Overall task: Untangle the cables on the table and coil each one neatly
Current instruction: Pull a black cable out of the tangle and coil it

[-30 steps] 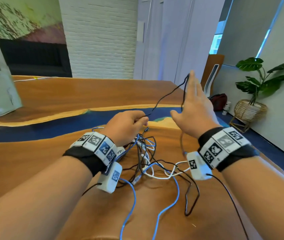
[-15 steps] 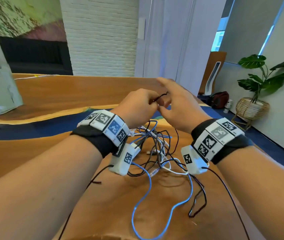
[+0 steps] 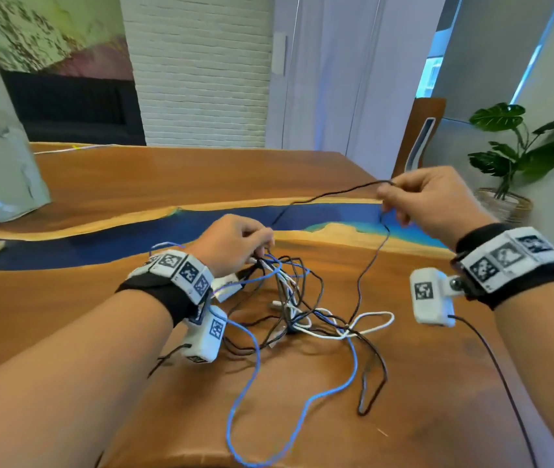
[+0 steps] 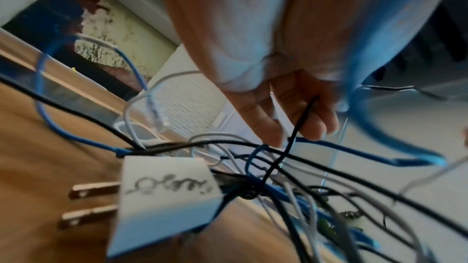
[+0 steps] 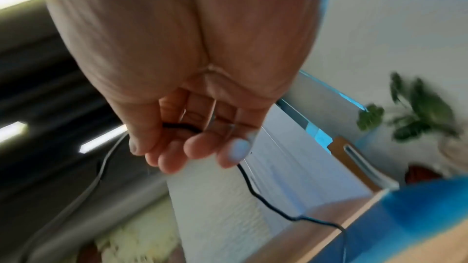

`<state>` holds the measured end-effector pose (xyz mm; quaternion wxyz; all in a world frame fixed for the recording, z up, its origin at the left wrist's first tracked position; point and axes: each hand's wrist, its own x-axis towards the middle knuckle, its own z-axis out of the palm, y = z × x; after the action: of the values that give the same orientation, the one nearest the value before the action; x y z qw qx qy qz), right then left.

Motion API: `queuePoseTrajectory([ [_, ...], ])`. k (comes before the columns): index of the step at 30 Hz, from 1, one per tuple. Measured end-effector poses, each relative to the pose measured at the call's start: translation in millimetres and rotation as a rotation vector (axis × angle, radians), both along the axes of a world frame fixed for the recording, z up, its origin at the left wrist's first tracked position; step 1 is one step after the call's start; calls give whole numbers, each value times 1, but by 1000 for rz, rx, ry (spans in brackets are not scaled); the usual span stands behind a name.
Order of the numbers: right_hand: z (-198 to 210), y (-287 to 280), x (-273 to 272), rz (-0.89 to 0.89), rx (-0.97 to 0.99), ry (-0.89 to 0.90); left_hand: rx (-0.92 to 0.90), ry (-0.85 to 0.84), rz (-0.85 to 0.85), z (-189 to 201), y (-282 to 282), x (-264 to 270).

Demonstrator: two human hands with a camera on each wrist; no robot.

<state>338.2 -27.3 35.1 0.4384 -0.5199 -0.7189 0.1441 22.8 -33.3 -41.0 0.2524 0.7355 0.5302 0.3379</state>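
The thin black cable is the one I am working free: a length of it stretches taut through the air between my two hands, and from my right hand another run drops down into the heap. My right hand is raised off to the right, thumb and fingertips pinched on that cable, the other fingers curled loosely under. My left hand sits low at the far edge of the tangle, fingers curled round the black cable where it leaves the knot — the left wrist view shows it running up into my grip.

As for progress, I judge the job barely begun. Nothing is coiled. The blue cable trails a long loop toward me, the white cable pokes a loop out to the right, and both are woven through the black strands at the centre. A white plug adapter with two metal prongs lies in the knot just under my left wrist. All of it lies on the wooden bench, near me — every cable has yet to be separated and wound.
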Motion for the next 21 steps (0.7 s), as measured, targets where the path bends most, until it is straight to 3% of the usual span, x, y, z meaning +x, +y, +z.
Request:
queuePoseTrajectory([
  [3, -14, 1, -2, -64, -199, -479, 119, -36, 42, 15, 0, 9],
  [5, -21, -1, -15, -80, -268, -639, 193, -8, 48, 25, -2, 18],
  [8, -28, -2, -38, -65, -211, -615, 140, 68, -11, 32, -6, 33],
  [11, -42, -12, -70, 97, -313, -651, 63, 236, -29, 23, -11, 36],
  [14, -63, -17, -94, 229, -373, -678, -14, 210, 15, 13, -17, 26],
  [18, -75, -19, -108, 238, -297, -742, -30, 179, 33, 10, -25, 12],
  [21, -58, -19, -112, 261, -219, -586, -86, 182, -41, 9, -27, 3],
])
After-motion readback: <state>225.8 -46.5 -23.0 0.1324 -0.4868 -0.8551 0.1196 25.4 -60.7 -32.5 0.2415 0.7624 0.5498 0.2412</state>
